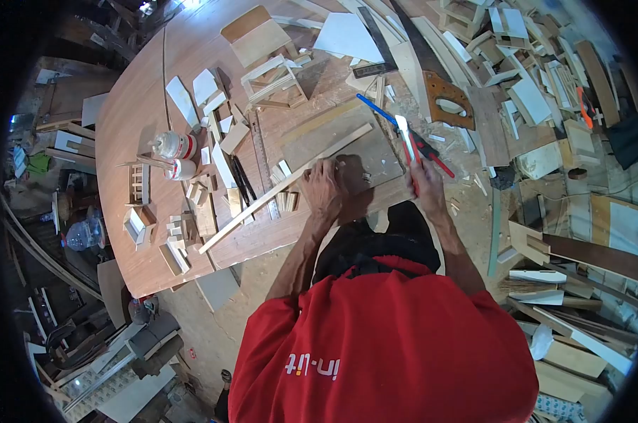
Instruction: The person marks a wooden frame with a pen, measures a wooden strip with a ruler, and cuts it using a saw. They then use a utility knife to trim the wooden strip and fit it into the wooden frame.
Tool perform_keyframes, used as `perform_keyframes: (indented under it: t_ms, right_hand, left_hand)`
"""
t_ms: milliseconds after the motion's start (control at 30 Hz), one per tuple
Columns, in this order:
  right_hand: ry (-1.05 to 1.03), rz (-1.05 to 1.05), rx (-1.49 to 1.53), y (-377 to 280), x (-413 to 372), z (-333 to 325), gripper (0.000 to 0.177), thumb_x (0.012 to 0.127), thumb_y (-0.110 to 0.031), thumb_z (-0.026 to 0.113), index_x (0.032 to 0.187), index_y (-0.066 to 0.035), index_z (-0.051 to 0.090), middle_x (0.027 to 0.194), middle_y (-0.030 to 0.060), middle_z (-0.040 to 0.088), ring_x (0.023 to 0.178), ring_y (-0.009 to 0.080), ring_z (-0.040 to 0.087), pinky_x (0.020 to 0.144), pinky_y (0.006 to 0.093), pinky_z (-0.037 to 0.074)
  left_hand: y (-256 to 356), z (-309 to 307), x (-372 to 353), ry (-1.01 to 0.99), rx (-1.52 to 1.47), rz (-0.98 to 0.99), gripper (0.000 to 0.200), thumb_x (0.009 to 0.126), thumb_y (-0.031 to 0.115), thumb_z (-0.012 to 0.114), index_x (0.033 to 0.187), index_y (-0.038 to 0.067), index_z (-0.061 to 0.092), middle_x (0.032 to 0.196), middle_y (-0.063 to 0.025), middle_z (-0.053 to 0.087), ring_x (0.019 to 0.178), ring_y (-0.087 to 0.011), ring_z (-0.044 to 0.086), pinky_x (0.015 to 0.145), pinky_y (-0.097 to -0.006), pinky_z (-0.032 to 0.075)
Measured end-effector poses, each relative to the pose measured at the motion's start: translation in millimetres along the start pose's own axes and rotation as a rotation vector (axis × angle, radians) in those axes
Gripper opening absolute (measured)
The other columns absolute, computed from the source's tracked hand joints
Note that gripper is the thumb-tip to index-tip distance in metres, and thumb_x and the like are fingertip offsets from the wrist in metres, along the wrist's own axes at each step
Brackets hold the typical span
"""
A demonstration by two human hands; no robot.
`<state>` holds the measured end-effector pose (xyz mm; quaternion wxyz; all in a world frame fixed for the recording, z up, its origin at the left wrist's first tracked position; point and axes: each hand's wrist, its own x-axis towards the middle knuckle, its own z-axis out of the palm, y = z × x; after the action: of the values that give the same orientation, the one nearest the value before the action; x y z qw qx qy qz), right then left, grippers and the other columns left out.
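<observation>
My left hand [323, 189] is closed over a long thin wooden strip [262, 199], pressing it down near a grey board [375, 151] at the front of the table. The strip runs slantwise from the lower left to the upper right. In my right hand [427, 186], fingers wrapped round, is a red-handled knife [409, 144]; its bright blade end points away from me and is washed out by glare. Beside it lie a blue stick-like tool [375, 108] and a red and black tool [434, 154]. Short wooden pieces [286, 201] lie just left of my left hand.
A handsaw [446, 101] and a dark try square [377, 68] lie toward the back right. A metal ruler [260, 151], two jars [174, 146] and small wooden assemblies [139, 224] occupy the left side. Heaped wood offcuts [534, 92] crowd the right.
</observation>
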<state>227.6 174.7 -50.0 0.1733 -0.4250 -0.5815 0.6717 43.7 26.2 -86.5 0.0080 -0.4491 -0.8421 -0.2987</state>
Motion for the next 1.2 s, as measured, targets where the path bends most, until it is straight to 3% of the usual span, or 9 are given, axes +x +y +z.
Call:
perform_keyframes:
  t_ms: [200,333,500,567,900,933,1067,1167,1200]
  right_hand:
    - [0.070,0.024,-0.014,33.4,-35.9,13.6,0.028,0.101,-0.031,0.048,0.096,-0.004,0.054,0.074,0.0020,0.058,0.062,0.0089,0.057,0.054,0.0250,0.048]
    - [0.274,-0.031,0.183,35.4,-47.6,1.4,0.025,0.103,-0.028,0.045,0.100,-0.005,0.053,0.081,0.0023,0.060,0.066,0.0088,0.058,0.058,0.0247,0.049]
    - [0.515,-0.115,0.215,10.8,-58.5,-17.7,0.017,0.100,-0.022,0.047,0.100,-0.006,0.052,0.077,0.0034,0.059,0.063,0.0091,0.058,0.054,0.0246,0.049]
    - [0.537,-0.075,0.215,7.7,-62.2,-21.8,0.015,0.099,-0.020,0.047,0.100,-0.006,0.052,0.074,0.0028,0.058,0.060,0.0084,0.055,0.051,0.0239,0.046]
    - [0.128,0.189,-0.107,34.6,-68.8,2.3,0.022,0.101,-0.023,0.045,0.101,-0.002,0.053,0.072,0.0064,0.062,0.068,0.0136,0.063,0.058,0.0320,0.049]
    - [0.083,0.215,-0.161,38.7,-67.1,2.2,0.022,0.100,-0.022,0.046,0.103,-0.002,0.052,0.078,0.0149,0.065,0.074,0.0251,0.068,0.062,0.0382,0.052]
    - [0.132,-0.169,-0.596,56.3,-59.9,13.6,0.025,0.097,-0.019,0.047,0.109,0.002,0.052,0.077,0.0249,0.059,0.072,0.0431,0.063,0.064,0.0476,0.047]
    - [0.074,-0.126,-0.597,51.8,-59.5,26.2,0.030,0.097,-0.019,0.045,0.116,0.002,0.050,0.076,0.0285,0.058,0.074,0.0506,0.058,0.065,0.0516,0.047]
    - [0.052,-0.127,-0.717,56.7,-56.7,29.1,0.034,0.097,-0.019,0.042,0.124,0.002,0.048,0.073,0.0254,0.060,0.071,0.0434,0.063,0.063,0.0474,0.050]
  left_hand:
    - [17.2,-0.2,-23.6,-0.055,-0.034,-0.038,0.016,0.088,0.011,0.056,0.104,0.008,0.055,0.101,-0.0113,0.061,0.095,-0.0331,0.057,0.081,-0.0461,0.041]
    - [60.0,27.1,-39.0,-0.245,-0.420,-0.076,0.044,0.081,0.001,0.053,0.124,0.000,0.049,0.128,-0.0264,0.052,0.123,-0.0420,0.048,0.108,-0.0472,0.034]
    - [104.3,62.2,12.6,-0.147,-0.453,0.407,0.039,0.079,0.005,0.055,0.118,0.001,0.051,0.123,-0.0195,0.055,0.121,-0.0370,0.047,0.099,-0.0492,0.038]
    - [91.0,48.2,15.7,-0.202,-0.463,0.279,0.029,0.079,0.010,0.059,0.107,0.004,0.057,0.114,-0.0145,0.057,0.114,-0.0337,0.050,0.092,-0.0480,0.038]
    - [39.1,16.6,-4.7,-0.170,-0.018,0.095,0.020,0.079,0.015,0.063,0.098,0.017,0.066,0.104,-0.0061,0.059,0.104,-0.0290,0.052,0.082,-0.0448,0.038]
    - [38.1,17.4,-5.7,-0.151,-0.023,0.099,0.022,0.078,0.015,0.063,0.101,0.017,0.066,0.106,-0.0068,0.059,0.105,-0.0291,0.052,0.083,-0.0452,0.038]
    - [41.0,10.8,-6.6,-0.150,-0.117,0.022,0.029,0.078,0.014,0.064,0.107,0.015,0.066,0.110,-0.0079,0.059,0.108,-0.0293,0.051,0.087,-0.0460,0.038]
    - [37.6,12.0,-7.9,-0.172,-0.122,0.033,0.030,0.078,0.016,0.067,0.108,0.013,0.066,0.111,-0.0072,0.060,0.108,-0.0291,0.051,0.087,-0.0457,0.038]
    - [37.7,12.9,-7.8,-0.172,-0.119,0.039,0.030,0.078,0.016,0.067,0.108,0.013,0.066,0.111,-0.0072,0.060,0.108,-0.0291,0.051,0.087,-0.0457,0.038]
